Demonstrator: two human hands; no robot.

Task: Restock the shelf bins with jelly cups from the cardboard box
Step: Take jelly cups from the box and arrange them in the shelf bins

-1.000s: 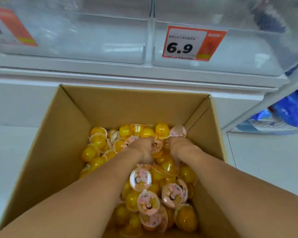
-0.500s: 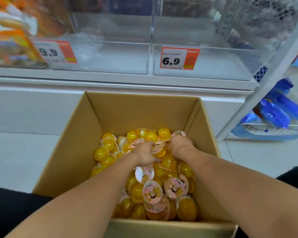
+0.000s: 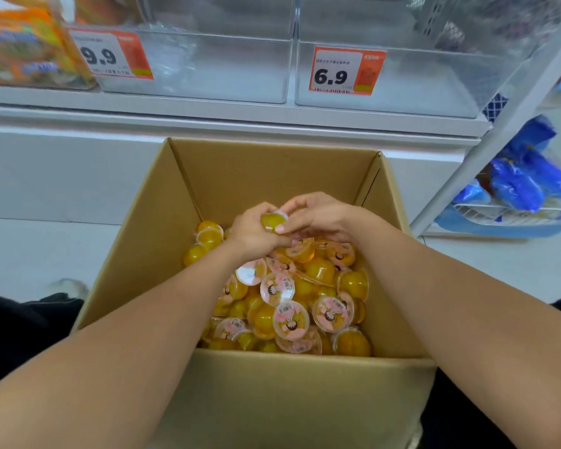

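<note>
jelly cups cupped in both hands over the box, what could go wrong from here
1. The left hand and right hand are pressed together round a scoop of small yellow jelly cups; only one shows between them, so loosely held cups could slip back into the brown cardboard box or onto the floor.
2. The clear plastic shelf bin with the 6.9 price tag sits above and behind the box, so cups carried up over its front wall could spill.
</note>
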